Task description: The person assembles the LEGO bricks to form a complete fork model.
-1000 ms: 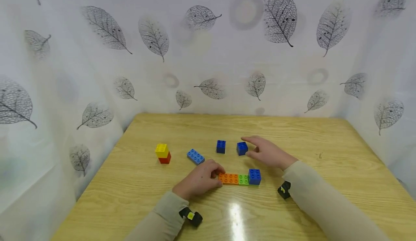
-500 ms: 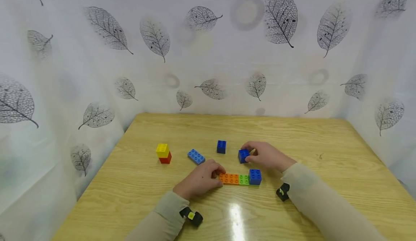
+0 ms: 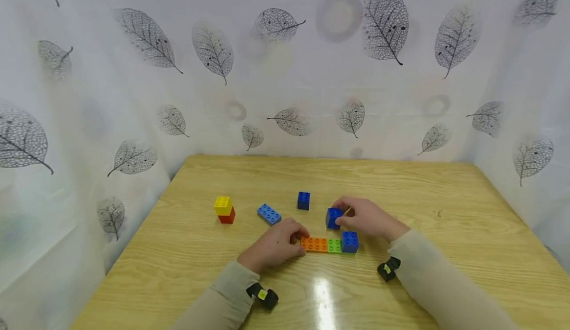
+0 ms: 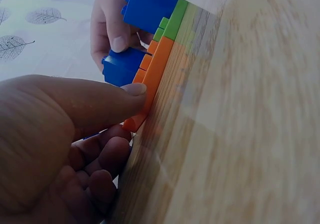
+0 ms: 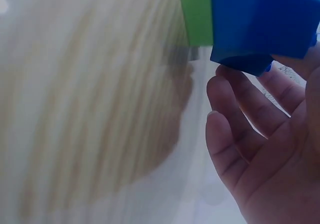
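Note:
My left hand (image 3: 277, 243) pinches the left end of a flat orange brick (image 3: 315, 244) between thumb and fingers. Against that brick's right end lies a flat green brick (image 3: 334, 245), and a blue brick (image 3: 349, 241) stands on the green one's right part. With thumb and fingers my right hand (image 3: 366, 217) grips a second blue brick (image 3: 333, 218), just behind the green brick. The left wrist view shows this held brick (image 4: 122, 66) beyond the orange one, the right thumb on its side. In the right wrist view it is partly hidden behind the mounted blue brick (image 5: 265, 19).
Another small blue brick (image 3: 304, 200) stands further back on the wooden table (image 3: 401, 186). A lighter blue long brick (image 3: 269, 214) lies behind my left hand. Further left, a yellow brick (image 3: 222, 205) sits on a red brick (image 3: 227, 217). A leaf-patterned curtain (image 3: 307, 72) hangs behind.
My right hand has closed its fingers on the blue brick and brought it toward the orange and green row. The left hand has stayed in place on the orange brick.

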Tool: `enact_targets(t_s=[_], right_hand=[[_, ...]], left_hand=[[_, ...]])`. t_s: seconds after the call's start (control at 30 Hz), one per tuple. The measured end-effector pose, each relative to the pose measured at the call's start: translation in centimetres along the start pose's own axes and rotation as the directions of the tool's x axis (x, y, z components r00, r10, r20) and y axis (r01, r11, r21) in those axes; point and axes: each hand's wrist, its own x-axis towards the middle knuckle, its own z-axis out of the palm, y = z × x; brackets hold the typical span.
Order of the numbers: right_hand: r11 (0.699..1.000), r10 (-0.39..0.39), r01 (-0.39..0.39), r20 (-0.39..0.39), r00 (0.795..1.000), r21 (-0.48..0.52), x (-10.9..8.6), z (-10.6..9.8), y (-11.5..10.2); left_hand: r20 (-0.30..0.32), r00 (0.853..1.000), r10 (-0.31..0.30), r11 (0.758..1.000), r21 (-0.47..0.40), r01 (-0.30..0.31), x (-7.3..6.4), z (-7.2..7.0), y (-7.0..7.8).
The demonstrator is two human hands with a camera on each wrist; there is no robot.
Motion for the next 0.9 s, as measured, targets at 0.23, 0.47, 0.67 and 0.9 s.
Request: enact_targets(t_s=[0.23,0.47,0.67,0.9], right_hand=[[0.999,-0.032,0.033,-0.037,0.999,0.017,-1.4,0.5,-0.8],[0.992,-0.117,0.119,-0.053,0.992,0.041,-2.8,1.2,-1.8],[0.988,-0.134,0.136,-0.039,0.990,0.072,-3.6,2.0,-2.4],[0.990,-0.101,0.105,-0.041,0.994,0.095,-3.9,2.8,-3.0]], left_hand=[[-0.004,1.000,0.010,1.000,0.003,-0.010,0.0,0.0,0.2],[-0.005,1.000,0.009,1.000,-0.008,-0.009,0.0,0.0,0.2],[-0.020,0.999,0.030,0.999,0.017,-0.030,0.0,0.1,0.0],[-0.021,0.999,0.030,0.999,0.021,-0.030,0.0,0.1,-0.1]])
